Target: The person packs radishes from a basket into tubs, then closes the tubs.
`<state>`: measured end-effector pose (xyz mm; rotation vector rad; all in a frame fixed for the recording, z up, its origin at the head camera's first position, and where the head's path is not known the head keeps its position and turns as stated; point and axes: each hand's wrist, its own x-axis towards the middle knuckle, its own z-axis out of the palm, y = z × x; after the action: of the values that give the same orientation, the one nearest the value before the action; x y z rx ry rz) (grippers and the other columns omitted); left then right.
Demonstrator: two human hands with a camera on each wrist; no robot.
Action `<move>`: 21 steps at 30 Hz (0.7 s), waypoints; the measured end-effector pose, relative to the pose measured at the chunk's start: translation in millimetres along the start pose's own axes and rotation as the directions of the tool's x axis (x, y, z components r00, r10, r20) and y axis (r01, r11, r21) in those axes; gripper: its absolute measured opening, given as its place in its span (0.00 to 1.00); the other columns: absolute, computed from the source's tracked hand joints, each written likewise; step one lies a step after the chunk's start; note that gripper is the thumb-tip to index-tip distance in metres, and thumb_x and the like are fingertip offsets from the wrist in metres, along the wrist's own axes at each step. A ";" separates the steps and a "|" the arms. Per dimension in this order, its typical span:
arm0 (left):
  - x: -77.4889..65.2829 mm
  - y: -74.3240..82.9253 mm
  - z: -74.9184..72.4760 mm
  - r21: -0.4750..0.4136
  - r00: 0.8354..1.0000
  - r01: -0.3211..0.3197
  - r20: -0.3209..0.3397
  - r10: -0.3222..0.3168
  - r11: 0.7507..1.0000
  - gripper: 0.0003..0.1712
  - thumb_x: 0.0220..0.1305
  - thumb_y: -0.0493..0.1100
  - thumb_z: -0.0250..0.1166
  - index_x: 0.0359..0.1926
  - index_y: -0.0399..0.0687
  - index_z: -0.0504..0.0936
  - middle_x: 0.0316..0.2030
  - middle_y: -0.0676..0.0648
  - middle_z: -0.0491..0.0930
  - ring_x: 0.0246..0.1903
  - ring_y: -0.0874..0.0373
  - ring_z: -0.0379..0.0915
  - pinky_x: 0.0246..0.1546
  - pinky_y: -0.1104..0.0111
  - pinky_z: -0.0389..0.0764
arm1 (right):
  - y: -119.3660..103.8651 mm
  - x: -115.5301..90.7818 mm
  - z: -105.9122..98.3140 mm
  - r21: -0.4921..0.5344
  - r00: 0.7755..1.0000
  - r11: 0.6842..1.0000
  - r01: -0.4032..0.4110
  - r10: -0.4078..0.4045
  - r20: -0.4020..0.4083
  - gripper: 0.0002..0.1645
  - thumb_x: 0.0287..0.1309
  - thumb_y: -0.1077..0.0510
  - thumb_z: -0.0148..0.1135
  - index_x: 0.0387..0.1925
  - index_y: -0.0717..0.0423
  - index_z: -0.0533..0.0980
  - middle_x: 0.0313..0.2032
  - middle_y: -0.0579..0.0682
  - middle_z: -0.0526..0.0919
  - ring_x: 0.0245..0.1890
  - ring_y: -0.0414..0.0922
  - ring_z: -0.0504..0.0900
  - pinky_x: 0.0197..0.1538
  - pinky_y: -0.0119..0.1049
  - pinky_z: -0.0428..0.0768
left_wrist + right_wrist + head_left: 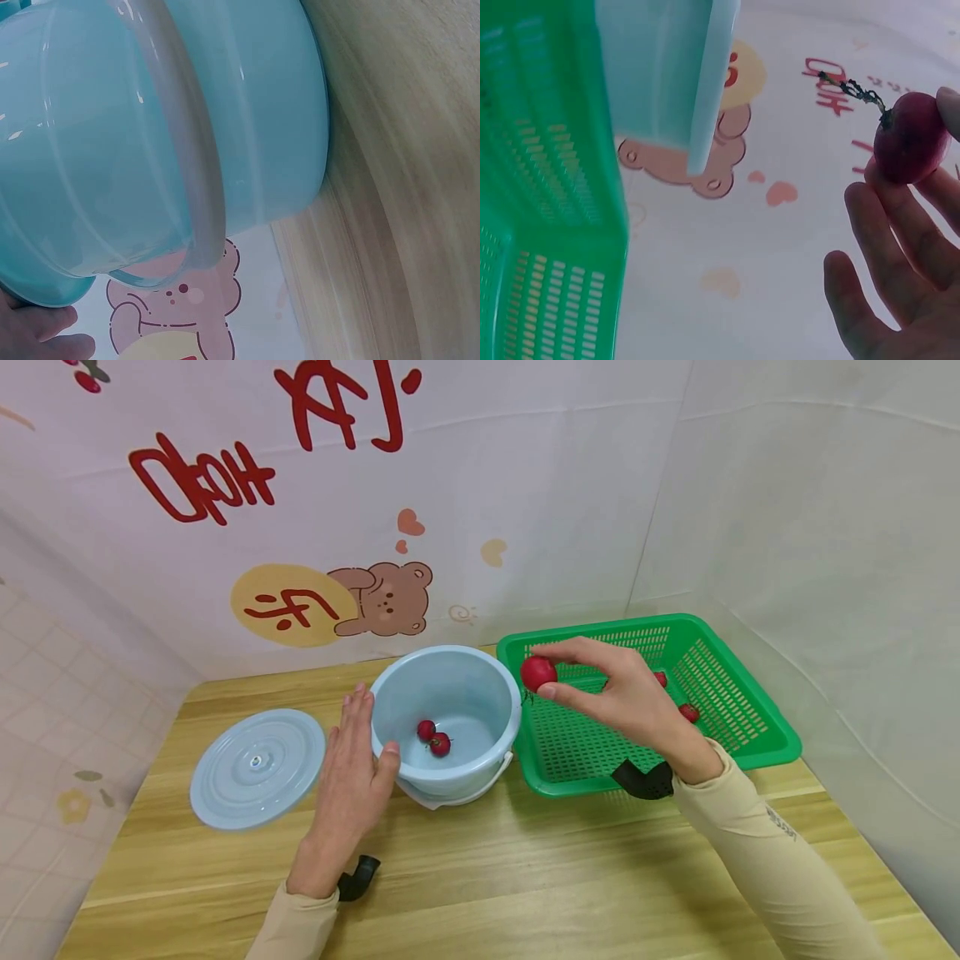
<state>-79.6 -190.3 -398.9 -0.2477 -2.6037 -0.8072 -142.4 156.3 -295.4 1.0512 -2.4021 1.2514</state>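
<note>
My right hand (626, 697) pinches a small round red radish (538, 674) between thumb and fingers, above the left edge of the green basket (570, 792). In the right wrist view the radish (911, 139) has a dark, crinkled green stalk. My left hand (352, 781), fingers straight, rests against the left side of the light blue bucket (457, 781). Inside the bucket lie two red radishes (440, 744). In the left wrist view the bucket (262, 112) shows its pale handle (184, 112), and some fingertips (52, 330) appear at its rim.
Left of the bucket a round blue lid (258, 768) lies flat on the wooden table (480, 877). More radishes (688, 712) are in the basket, partly hidden behind my right hand. A printed white sheet (562, 510) hangs along the back.
</note>
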 end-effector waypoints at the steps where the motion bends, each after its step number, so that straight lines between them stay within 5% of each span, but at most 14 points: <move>1: 0.0 -0.1 0.0 0.000 1.000 0.002 0.002 -0.002 1.000 0.41 0.75 0.54 0.49 0.81 0.39 0.53 0.82 0.44 0.48 0.80 0.43 0.41 0.72 0.32 0.51 | -1.9 -0.1 2.2 0.008 1.000 1.000 0.007 -0.007 -0.006 0.28 0.58 0.60 0.76 0.61 0.50 0.82 0.55 0.42 0.86 0.57 0.40 0.82 0.60 0.33 0.79; 21: 0.0 1.2 0.2 -0.010 1.000 0.008 0.002 -0.008 1.000 0.41 0.75 0.54 0.49 0.81 0.37 0.54 0.82 0.42 0.49 0.80 0.41 0.43 0.73 0.33 0.50 | -12.3 -2.4 53.9 0.097 0.994 0.993 0.074 -0.066 -0.082 0.29 0.57 0.63 0.76 0.61 0.56 0.82 0.57 0.47 0.85 0.59 0.44 0.81 0.60 0.46 0.82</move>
<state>-79.4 -189.3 -398.4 -0.2408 -2.6045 -0.8240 -126.0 110.4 -321.6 1.0825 -2.2455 1.3754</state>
